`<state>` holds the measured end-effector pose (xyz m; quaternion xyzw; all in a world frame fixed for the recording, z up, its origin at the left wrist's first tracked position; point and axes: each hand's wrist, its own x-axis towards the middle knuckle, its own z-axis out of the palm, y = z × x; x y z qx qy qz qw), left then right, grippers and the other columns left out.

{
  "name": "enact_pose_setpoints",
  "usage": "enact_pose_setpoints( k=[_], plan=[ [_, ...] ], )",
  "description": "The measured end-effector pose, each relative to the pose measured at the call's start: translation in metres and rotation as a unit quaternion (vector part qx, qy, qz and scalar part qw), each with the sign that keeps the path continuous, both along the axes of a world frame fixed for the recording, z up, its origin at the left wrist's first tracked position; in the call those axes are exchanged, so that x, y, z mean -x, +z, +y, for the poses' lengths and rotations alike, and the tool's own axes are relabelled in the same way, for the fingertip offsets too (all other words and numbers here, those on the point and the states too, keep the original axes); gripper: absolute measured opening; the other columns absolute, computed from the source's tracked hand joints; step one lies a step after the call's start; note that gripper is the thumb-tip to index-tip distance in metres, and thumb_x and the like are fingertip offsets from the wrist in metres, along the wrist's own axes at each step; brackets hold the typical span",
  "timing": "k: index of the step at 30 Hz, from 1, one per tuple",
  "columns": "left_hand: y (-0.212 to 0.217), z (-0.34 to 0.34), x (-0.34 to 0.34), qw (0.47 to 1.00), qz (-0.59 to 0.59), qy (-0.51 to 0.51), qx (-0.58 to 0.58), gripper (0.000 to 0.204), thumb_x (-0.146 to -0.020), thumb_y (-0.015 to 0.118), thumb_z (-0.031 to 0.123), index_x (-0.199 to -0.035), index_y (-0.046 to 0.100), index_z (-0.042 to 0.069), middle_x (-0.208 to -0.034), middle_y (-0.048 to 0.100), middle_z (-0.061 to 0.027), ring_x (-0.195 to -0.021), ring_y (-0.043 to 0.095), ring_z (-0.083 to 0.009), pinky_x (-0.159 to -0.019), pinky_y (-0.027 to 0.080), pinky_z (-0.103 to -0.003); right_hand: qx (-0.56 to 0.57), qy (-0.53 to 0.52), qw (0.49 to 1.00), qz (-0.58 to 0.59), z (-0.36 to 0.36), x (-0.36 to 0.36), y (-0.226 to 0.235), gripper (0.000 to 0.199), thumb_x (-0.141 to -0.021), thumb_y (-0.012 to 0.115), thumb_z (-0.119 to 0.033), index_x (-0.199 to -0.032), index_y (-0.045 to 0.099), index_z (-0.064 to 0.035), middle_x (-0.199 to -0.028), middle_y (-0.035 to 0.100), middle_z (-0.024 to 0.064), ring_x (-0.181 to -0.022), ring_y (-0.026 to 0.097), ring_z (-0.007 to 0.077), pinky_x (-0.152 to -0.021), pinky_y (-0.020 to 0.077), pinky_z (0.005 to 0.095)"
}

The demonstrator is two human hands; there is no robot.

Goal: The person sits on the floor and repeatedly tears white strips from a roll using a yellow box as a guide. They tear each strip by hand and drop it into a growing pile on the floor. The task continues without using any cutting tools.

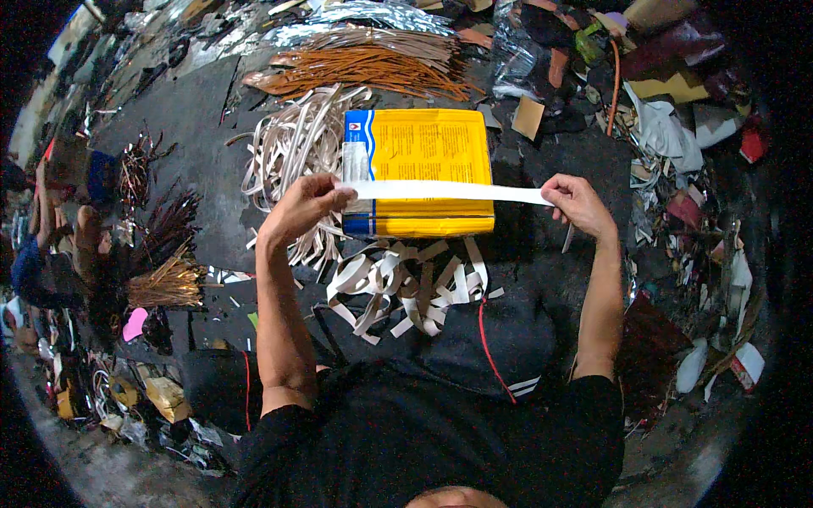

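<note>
The left hand [303, 206] is closed, with its fingers pinched on one end of a long, flat, white strip [449, 191] that looks like paper or thin leather. The right hand [578, 203] is closed too, and it pinches the other end of the same strip. Something thin and pale sticks down from under the right hand, but it is too small to tell what it is. The strip is pulled tight between the two hands. Its long way runs from side to side, from the person's left to the person's right, almost level. Both hands are at about the same height, and each one is at its own end, so neither hand is nearer to the strip than the other. The middle of the strip lies just over the near part of a flat yellow box with a blue edge [423, 148], which rests on the dark floor [186, 118]. Past the left hand there is a loose heap of more white strips [292, 144], and another curly heap of white strips [406, 284] lies between the box and the person's dark lap. Farther away, beyond the box, a bundle of thin brown strips [364, 68] lies on the floor. Off to the person's left are small bundles of dark and tan sticks [165, 279], well apart from both hands.
</note>
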<state>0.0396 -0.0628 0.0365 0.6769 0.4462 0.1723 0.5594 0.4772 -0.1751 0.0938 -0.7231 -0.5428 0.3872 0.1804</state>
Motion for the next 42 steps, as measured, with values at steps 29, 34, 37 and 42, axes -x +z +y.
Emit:
enact_pose_setpoints(
  k=[29, 34, 37, 42],
  plan=[
    [-0.069, 0.004, -0.023, 0.936, -0.195, 0.292, 0.015, 0.018, -0.088, 0.068, 0.017, -0.092, 0.065, 0.0, -0.078, 0.065, -0.0008, -0.067, 0.056, -0.0054, -0.06, 0.043, -0.02, -0.387, 0.276, 0.878, 0.055, 0.128, 0.225, -0.11, 0.016, -0.083, 0.063, -0.004, -0.1, 0.065, -0.0032, -0.09, 0.062, 0.0125, -0.086, 0.062, 0.0297, -0.076, 0.0509, 0.0367],
    [-0.08, 0.009, -0.019, 0.937, -0.196, 0.274, 0.089, 0.02, -0.09, 0.065, 0.022, -0.096, 0.063, 0.004, -0.079, 0.06, 0.0003, -0.068, 0.049, -0.0059, -0.061, 0.038, -0.019, -0.399, 0.308, 0.864, 0.005, 0.125, 0.225, -0.106, 0.018, -0.078, 0.061, -0.001, -0.095, 0.065, -0.0031, -0.086, 0.059, 0.0115, -0.083, 0.06, 0.0294, -0.075, 0.0507, 0.0372],
    [-0.081, 0.01, -0.017, 0.923, -0.255, 0.261, 0.122, 0.02, -0.091, 0.063, 0.023, -0.094, 0.061, 0.004, -0.076, 0.058, 0.001, -0.068, 0.049, -0.006, -0.061, 0.038, -0.019, -0.423, 0.331, 0.841, -0.065, 0.125, 0.228, -0.11, 0.016, -0.078, 0.063, -0.005, -0.094, 0.064, -0.0048, -0.085, 0.058, 0.0097, -0.083, 0.059, 0.028, -0.073, 0.05, 0.0372],
    [-0.061, 0.008, -0.031, 0.939, -0.139, 0.303, 0.085, 0.015, -0.092, 0.057, 0.018, -0.085, 0.057, 0.005, -0.074, 0.055, 0.0018, -0.065, 0.047, -0.0052, -0.06, 0.038, -0.02, -0.427, 0.292, 0.852, -0.081, 0.121, 0.234, -0.101, 0.015, -0.078, 0.069, -0.015, -0.091, 0.065, -0.0079, -0.085, 0.057, 0.0069, -0.083, 0.057, 0.0257, -0.07, 0.0477, 0.0371]
  ],
)
